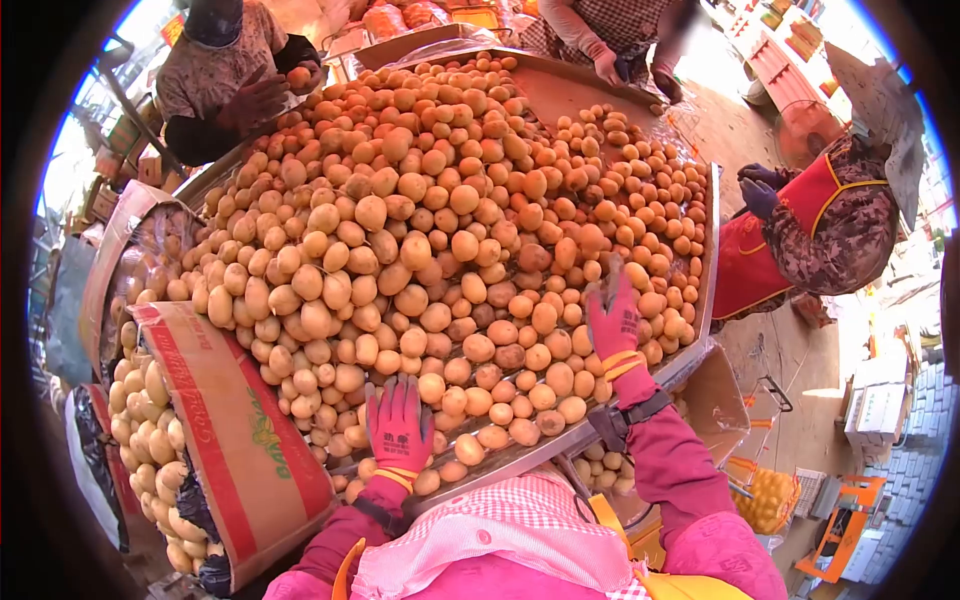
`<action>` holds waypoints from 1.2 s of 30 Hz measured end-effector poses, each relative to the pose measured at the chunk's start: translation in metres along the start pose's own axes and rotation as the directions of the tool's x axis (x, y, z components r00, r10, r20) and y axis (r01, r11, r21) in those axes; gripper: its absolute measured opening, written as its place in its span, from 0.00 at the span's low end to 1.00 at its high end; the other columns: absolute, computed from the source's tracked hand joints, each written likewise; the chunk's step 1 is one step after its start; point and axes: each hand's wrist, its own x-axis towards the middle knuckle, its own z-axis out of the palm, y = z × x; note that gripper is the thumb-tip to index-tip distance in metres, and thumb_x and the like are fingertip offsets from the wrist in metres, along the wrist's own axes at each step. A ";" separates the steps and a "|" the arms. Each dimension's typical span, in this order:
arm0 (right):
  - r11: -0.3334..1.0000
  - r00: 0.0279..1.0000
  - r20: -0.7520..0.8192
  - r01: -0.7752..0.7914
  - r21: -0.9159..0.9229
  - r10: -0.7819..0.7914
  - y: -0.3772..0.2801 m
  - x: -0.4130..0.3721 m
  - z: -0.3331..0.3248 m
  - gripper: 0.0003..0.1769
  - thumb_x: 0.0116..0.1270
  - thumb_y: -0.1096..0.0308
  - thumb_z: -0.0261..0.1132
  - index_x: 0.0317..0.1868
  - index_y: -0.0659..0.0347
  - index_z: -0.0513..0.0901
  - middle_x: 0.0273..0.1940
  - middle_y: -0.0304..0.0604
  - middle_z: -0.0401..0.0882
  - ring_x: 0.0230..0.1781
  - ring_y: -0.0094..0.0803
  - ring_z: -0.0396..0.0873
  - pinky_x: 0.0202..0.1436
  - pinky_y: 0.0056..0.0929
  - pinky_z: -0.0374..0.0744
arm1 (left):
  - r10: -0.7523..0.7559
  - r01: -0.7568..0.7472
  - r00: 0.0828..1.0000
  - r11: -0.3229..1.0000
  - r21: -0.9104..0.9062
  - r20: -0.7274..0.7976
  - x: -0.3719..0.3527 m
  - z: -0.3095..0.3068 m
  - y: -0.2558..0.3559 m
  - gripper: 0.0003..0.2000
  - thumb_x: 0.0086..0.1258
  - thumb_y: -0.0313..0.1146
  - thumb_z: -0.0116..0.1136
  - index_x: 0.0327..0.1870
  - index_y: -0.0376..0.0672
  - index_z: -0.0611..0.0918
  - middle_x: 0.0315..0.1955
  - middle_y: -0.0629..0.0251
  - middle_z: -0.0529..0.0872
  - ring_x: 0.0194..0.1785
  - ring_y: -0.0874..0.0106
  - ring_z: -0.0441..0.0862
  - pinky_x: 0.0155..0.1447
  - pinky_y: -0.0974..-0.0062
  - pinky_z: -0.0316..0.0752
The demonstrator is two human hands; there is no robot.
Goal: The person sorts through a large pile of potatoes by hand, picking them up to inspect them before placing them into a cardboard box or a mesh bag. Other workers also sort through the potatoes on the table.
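Observation:
A big heap of potatoes point(400, 215) covers the metal-edged table in front of me. My left hand point(398, 425), in a pink and grey glove with a yellow cuff, lies on the potatoes at the near edge. Its fingers are stretched out and apart, with nothing held. Farther out to the right, my right hand point(614, 318) wears a matching glove. It rests over the potatoes with fingers extended and no potato visible in its grasp. A dark strap point(630, 418) circles the right sleeve.
A cardboard box point(235, 430) and potatoes beside it stand at the left. Another box point(715, 395) hangs below the right table edge point(712, 250). Co-workers stand around: one far left holding a potato point(299, 77), one at the back, one in a red apron point(790, 235).

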 end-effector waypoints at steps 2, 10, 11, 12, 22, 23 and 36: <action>0.978 0.998 0.056 0.049 -0.201 -0.038 -0.008 0.015 -0.001 0.37 0.70 0.48 0.63 0.76 0.51 0.68 0.72 0.56 0.67 0.72 0.53 0.67 0.74 0.51 0.67 | -0.006 0.006 1.000 1.000 -0.012 0.008 0.000 -0.002 0.001 0.27 0.67 0.41 0.60 0.66 0.39 0.76 0.64 0.54 0.78 0.69 0.54 0.72 0.80 0.43 0.52; 0.983 0.985 0.129 -0.094 -0.157 0.114 0.061 0.081 0.012 0.33 0.70 0.38 0.57 0.71 0.43 0.75 0.74 0.50 0.67 0.74 0.52 0.64 0.77 0.56 0.59 | -0.015 0.018 0.999 0.996 -0.087 0.044 -0.004 -0.013 -0.007 0.26 0.65 0.39 0.60 0.65 0.40 0.78 0.64 0.51 0.77 0.69 0.51 0.71 0.78 0.40 0.54; 0.942 0.991 0.095 -0.058 -0.330 0.094 0.074 0.091 0.000 0.28 0.72 0.42 0.55 0.65 0.47 0.79 0.70 0.47 0.71 0.73 0.50 0.65 0.73 0.53 0.63 | -0.034 0.036 0.999 0.993 -0.109 0.026 -0.006 -0.017 -0.010 0.26 0.65 0.39 0.60 0.64 0.40 0.78 0.64 0.51 0.77 0.69 0.50 0.71 0.78 0.39 0.54; 0.873 0.997 0.060 -0.021 -0.487 0.058 0.084 0.103 -0.008 0.25 0.75 0.45 0.53 0.59 0.51 0.84 0.67 0.43 0.76 0.72 0.48 0.66 0.69 0.51 0.68 | -0.070 0.069 0.998 0.990 -0.126 -0.005 -0.010 -0.022 -0.014 0.26 0.64 0.38 0.60 0.64 0.40 0.78 0.64 0.50 0.77 0.69 0.50 0.71 0.78 0.39 0.54; 0.945 0.946 -0.120 -0.313 -0.098 0.301 0.136 0.216 -0.047 0.30 0.69 0.49 0.65 0.67 0.52 0.77 0.72 0.58 0.68 0.72 0.57 0.66 0.74 0.48 0.66 | -0.404 0.397 0.914 0.910 -0.121 -0.038 -0.034 -0.028 -0.059 0.27 0.65 0.47 0.57 0.64 0.43 0.80 0.71 0.45 0.69 0.74 0.45 0.62 0.78 0.34 0.45; 0.976 0.972 -0.158 -0.192 -0.101 0.175 0.111 0.226 -0.046 0.31 0.70 0.49 0.65 0.69 0.52 0.75 0.72 0.58 0.68 0.72 0.57 0.66 0.74 0.48 0.67 | -0.424 0.419 0.905 0.899 -0.128 -0.014 -0.036 -0.026 -0.060 0.28 0.65 0.49 0.57 0.64 0.44 0.80 0.72 0.44 0.67 0.74 0.44 0.61 0.78 0.33 0.44; 0.839 0.840 0.176 0.534 -0.101 -0.513 -0.207 0.335 0.073 0.38 0.65 0.35 0.62 0.70 0.44 0.74 0.68 0.54 0.72 0.71 0.53 0.67 0.74 0.54 0.64 | -0.568 0.565 0.823 0.819 -0.097 0.006 -0.057 -0.015 -0.057 0.28 0.65 0.49 0.57 0.62 0.42 0.81 0.72 0.44 0.67 0.77 0.41 0.56 0.79 0.32 0.39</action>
